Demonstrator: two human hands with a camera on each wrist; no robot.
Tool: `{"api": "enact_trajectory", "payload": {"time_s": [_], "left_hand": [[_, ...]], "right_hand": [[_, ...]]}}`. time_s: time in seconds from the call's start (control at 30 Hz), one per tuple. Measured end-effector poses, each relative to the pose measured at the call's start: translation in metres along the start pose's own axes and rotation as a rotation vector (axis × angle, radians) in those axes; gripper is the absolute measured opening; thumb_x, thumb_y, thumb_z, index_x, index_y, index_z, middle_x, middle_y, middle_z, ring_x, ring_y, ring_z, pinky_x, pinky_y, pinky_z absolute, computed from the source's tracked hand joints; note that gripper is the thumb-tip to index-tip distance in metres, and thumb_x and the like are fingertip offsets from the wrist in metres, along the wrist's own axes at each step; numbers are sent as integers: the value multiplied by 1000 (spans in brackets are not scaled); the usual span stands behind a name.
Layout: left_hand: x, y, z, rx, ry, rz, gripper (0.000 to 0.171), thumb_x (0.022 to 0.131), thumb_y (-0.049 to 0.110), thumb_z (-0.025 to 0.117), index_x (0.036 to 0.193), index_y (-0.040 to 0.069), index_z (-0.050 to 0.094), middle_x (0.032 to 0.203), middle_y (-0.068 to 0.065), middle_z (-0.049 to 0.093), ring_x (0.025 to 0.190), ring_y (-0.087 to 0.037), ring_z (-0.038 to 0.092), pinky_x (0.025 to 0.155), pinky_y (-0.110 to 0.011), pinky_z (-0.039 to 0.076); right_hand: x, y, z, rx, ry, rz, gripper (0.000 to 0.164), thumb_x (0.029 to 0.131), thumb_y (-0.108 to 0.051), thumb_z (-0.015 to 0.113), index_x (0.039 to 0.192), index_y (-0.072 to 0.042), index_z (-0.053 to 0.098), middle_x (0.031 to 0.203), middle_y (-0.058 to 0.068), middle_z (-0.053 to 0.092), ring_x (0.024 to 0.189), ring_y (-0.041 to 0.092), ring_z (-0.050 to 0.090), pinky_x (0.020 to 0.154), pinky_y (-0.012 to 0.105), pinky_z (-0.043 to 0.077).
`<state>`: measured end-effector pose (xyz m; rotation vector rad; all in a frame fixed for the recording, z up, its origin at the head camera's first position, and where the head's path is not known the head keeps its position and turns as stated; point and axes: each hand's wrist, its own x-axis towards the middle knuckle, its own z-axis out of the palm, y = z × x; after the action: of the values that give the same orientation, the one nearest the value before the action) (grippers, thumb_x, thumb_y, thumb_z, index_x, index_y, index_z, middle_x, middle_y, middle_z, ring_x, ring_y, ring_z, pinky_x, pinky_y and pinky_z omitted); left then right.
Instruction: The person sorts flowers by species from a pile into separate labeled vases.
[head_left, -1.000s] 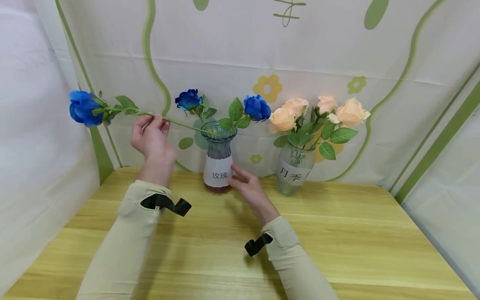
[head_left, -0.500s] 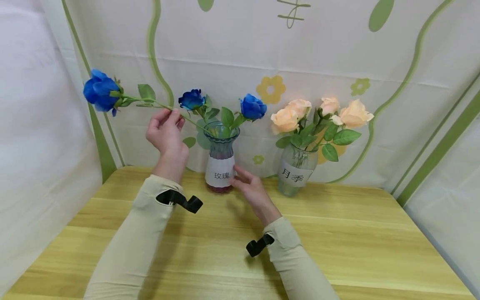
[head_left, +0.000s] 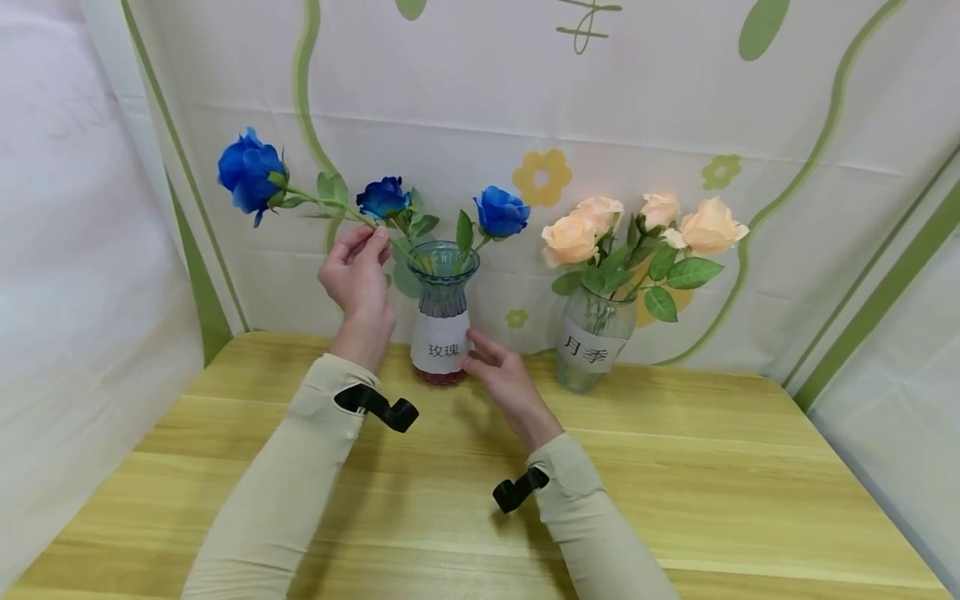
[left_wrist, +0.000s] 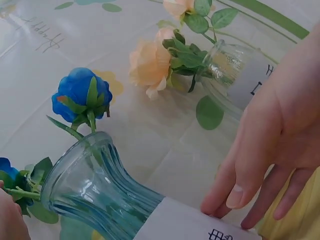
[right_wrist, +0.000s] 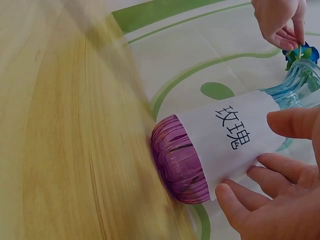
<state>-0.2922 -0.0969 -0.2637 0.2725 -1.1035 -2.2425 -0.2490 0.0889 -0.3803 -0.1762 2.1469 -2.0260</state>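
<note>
My left hand (head_left: 357,275) pinches the green stem of a blue rose (head_left: 251,171) between thumb and fingertips. The bloom leans out to the left, and the stem's lower end is inside the mouth of a ribbed vase (head_left: 441,283). This vase is blue-green above and purple at its base (right_wrist: 175,160), with a white paper label (right_wrist: 230,135) around it. Two more blue roses (head_left: 383,198) stand in it. My right hand (head_left: 513,387) rests its thumb and fairly straight fingertips against the label on the vase's right side.
To the right stands a clear glass vase (head_left: 573,379) with several peach roses (head_left: 708,227) and its own white label (head_left: 588,346). Both vases are at the back of the wooden table (head_left: 675,483), close before a patterned curtain (head_left: 450,100).
My left hand has moved right, towards the vase, carrying the blue rose's stem with it. The bloom has risen and swung right. My right hand has stayed at the vase.
</note>
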Motion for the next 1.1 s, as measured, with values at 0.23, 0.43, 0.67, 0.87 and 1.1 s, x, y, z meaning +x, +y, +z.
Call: {"api": "enact_trajectory", "payload": {"time_s": [0.23, 0.43, 0.67, 0.87, 1.1], "left_hand": [[-2, -16, -1, 66, -19, -47, 7, 92, 2, 81, 96, 6, 76, 92, -1, 71, 88, -12, 69, 92, -27, 61], [0, -21, -2, 113, -18, 1, 10, 92, 5, 82, 101, 3, 78, 92, 0, 71, 90, -13, 69, 91, -26, 61], [-3, -29, -3, 355, -48, 62, 16, 93, 15, 83, 106, 5, 80, 91, 8, 71, 91, -8, 66, 89, -25, 57], [-11, -32, -3, 326, -15, 49, 18, 92, 14, 84, 107, 6, 83, 97, 5, 74, 94, -9, 67, 88, -23, 57], [-15, -32, 0, 218, 1, 27, 24, 93, 16, 84, 113, 5, 82, 101, 3, 75, 98, -12, 68, 93, -26, 59]], "right_hand": [[-1, 0, -1, -4, -12, -9, 60, 106, -16, 64, 163, -18, 44, 173, 6, 37, 159, 34, 37, 131, 54, 30], [0, 0, 0, -3, -18, -2, 60, 106, -18, 63, 163, -20, 43, 173, 3, 37, 159, 32, 37, 131, 53, 30], [1, 1, -1, -19, -14, -9, 62, 106, -18, 64, 164, -20, 42, 173, 0, 37, 160, 33, 35, 131, 54, 29], [1, 2, -1, -11, -13, -9, 61, 106, -17, 63, 164, -19, 42, 173, 0, 37, 159, 33, 37, 131, 53, 30], [1, 2, -3, -2, -16, -4, 60, 107, -17, 63, 164, -20, 42, 173, -1, 36, 161, 32, 35, 131, 53, 30]]}}
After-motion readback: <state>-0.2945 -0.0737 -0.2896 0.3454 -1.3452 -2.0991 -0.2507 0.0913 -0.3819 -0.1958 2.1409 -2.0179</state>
